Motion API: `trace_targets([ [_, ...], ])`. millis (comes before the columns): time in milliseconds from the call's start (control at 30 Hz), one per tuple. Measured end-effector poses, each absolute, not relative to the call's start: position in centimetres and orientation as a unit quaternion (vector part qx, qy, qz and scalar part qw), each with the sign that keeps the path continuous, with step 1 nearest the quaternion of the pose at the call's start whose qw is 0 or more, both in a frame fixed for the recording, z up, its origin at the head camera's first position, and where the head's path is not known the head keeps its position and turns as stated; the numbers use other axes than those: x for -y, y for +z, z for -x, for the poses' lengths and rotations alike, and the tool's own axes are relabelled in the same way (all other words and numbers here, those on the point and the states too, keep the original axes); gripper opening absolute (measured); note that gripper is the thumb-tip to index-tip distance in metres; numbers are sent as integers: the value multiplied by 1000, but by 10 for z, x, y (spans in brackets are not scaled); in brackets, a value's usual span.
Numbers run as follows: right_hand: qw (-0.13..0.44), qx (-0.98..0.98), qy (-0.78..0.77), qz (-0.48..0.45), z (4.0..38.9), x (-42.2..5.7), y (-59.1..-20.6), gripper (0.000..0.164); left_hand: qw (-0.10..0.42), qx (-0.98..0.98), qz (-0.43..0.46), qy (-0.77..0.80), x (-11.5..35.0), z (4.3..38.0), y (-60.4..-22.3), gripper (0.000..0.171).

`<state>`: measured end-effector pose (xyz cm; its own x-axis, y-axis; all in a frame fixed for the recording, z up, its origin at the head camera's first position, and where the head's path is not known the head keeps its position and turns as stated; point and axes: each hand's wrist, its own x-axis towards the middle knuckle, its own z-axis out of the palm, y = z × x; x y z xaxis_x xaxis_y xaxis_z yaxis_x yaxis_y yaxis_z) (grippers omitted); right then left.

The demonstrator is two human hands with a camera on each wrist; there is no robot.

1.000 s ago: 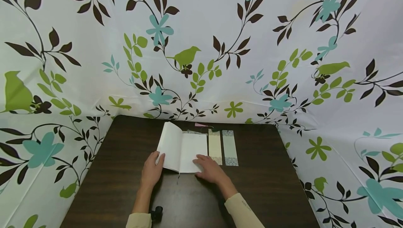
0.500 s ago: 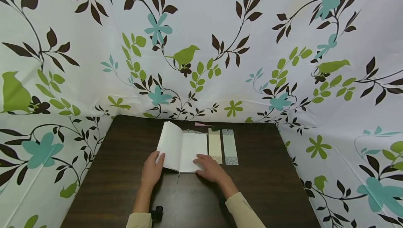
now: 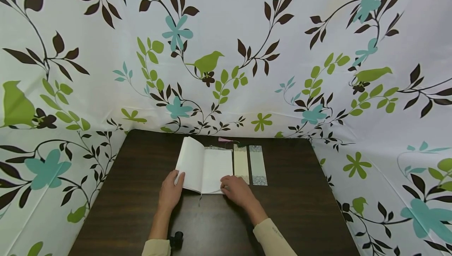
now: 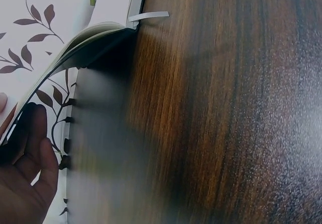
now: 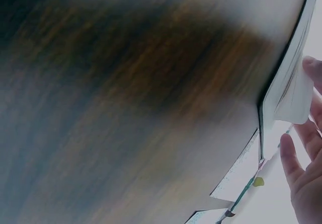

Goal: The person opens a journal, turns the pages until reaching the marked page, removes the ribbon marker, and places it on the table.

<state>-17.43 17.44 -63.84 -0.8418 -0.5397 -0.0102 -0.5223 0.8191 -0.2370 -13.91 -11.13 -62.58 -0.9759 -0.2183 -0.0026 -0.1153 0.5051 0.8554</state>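
An open notebook (image 3: pixel 217 165) with blank white pages lies on the dark table, its left side raised at a slant. My left hand (image 3: pixel 170 193) grips the outer lower edge of that raised side; in the left wrist view its fingers (image 4: pixel 37 128) are behind the dark cover. At the lower right corner, my right hand (image 3: pixel 238 190) pinches a page (image 5: pixel 294 100), whose edge bends up off the stack. A thin ribbon marker (image 4: pixel 148 15) hangs out at the bottom of the spine.
Right of the notebook lie a cream bookmark strip (image 3: pixel 241 160) and a pale blue-green one (image 3: pixel 258 165). A pink tassel (image 3: pixel 224 139) lies behind them. The dark wooden table (image 3: pixel 289 209) meets a patterned cloth (image 3: pixel 226 103) at its back and sides.
My right hand's fingers have drawn in at the page corner, and the page's lower edge has lifted a little. The left hand and the notebook's raised side stay put.
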Motion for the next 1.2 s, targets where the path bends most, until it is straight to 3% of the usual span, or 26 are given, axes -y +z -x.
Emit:
trace_targets([
  [300,35,-950,-130,281,175,-173,-644,7,58,864,-93,-491,111,141,-628,29],
  [600,154,-883,-349,272,193,-178,-630,10,61,851,-82,-515,112,142,-630,30],
  [767,163,-898,-318,255,194,-178,-627,13,51,846,-75,-526,112,141,-631,30],
  [933,112,-937,-247,220,189,-176,-630,30,55,845,-73,-527,112,140,-632,29],
  [1200,-74,-961,-253,88,188,-160,-640,77,61,844,-72,-528,112,139,-632,27],
])
